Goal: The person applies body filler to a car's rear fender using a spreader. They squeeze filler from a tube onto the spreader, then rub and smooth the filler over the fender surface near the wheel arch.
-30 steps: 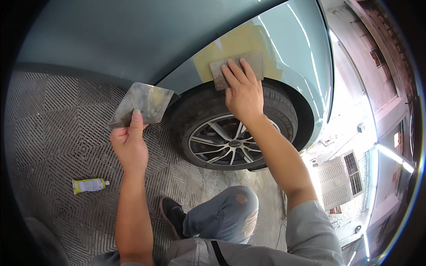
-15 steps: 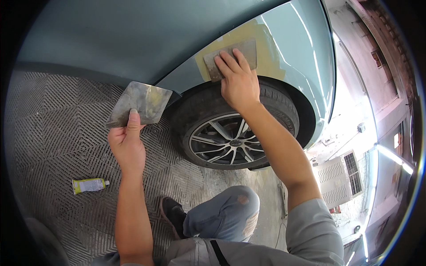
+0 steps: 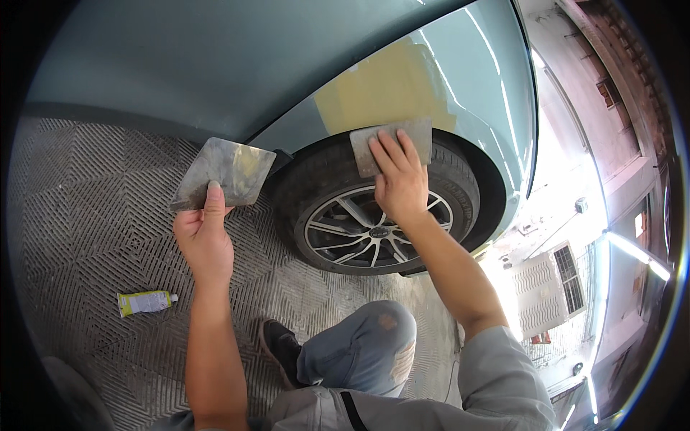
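Okay, so holding a flat grey plate (image 3: pixel 230 169) up in the left hand (image 3: pixel 207 248), above the ribbed floor grating (image 3: pixel 79 237) and just left of the tyre (image 3: pixel 460 188) in this view. Clamping it with the thumb on the top face near the lower edge, and tucking the other fingers mostly out of sight underneath. Showing a yellowish smear (image 3: pixel 248 165) on the upper right part of that plate, too.

Meanwhile gripping a rectangular grey spreader (image 3: pixel 364 156) in the right hand (image 3: pixel 402 188), laying a few fingers flat and slightly spread across its face. Not making out the thumb's exact place on this one, sorry. Keeping the spreader right by the wheel arch, with its upper edge around the bottom of a big yellow patch (image 3: pixel 384 90) on the blue-grey fender (image 3: pixel 492 100), and with its lower part overlapping the tyre in view. Not getting a clear read on actual contact with the panel from this angle.

Seeing most of the yellow patch above the spreader, close beside the gap to the door (image 3: pixel 165 65). Looking down past the spoked wheel (image 3: pixel 379 233) at a bent knee in worn jeans (image 3: pixel 359 352) and a dark shoe (image 3: pixel 280 348). Also spotting a yellow-green and white tube (image 3: pixel 144 302) lying on the grating, left of the left forearm.
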The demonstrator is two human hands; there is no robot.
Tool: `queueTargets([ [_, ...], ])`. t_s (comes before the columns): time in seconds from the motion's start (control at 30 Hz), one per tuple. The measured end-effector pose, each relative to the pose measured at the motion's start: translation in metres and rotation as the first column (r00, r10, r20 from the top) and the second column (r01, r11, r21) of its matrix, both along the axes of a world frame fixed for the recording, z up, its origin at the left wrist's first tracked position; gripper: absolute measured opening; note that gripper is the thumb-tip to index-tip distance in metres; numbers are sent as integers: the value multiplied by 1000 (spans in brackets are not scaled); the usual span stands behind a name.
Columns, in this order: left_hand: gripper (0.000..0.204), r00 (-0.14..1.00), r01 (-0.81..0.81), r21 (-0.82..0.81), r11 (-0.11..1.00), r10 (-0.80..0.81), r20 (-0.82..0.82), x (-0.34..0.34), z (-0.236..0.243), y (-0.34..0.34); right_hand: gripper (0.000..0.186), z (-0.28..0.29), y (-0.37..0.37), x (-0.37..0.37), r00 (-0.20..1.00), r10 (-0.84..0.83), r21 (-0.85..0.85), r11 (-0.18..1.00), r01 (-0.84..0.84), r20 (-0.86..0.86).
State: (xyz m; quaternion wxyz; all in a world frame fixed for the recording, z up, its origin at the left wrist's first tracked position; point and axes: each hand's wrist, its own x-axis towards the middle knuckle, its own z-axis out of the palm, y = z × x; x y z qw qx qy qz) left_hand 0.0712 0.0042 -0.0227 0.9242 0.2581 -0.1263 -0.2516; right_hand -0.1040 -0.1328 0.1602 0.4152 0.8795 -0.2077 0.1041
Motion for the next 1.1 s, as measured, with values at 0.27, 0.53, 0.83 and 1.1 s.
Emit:
queueTargets([
  [0.27, 30, 1000, 16, -3, 1000, -16, -26, 1, 1, -3, 52, 60, -17, 65, 984, 86, -69, 993, -98, -157],
  [0.53, 29, 999, 34, -24, 999, -34, -30, 0, 0, -6, 53, 68, -24, 78, 972, 94, -34, 994, -104, -215],
  [0.83, 27, 1000, 22, -62, 998, -24, -18, -1, -2, -8, 55, 68, -27, 81, 971, 83, -45, 994, -95, -225],
  [1.1, 26, 1000, 21, -57, 998, -22, -20, -1, -1, -6, 52, 61, -30, 82, 978, 102, -58, 992, -114, -183],
])
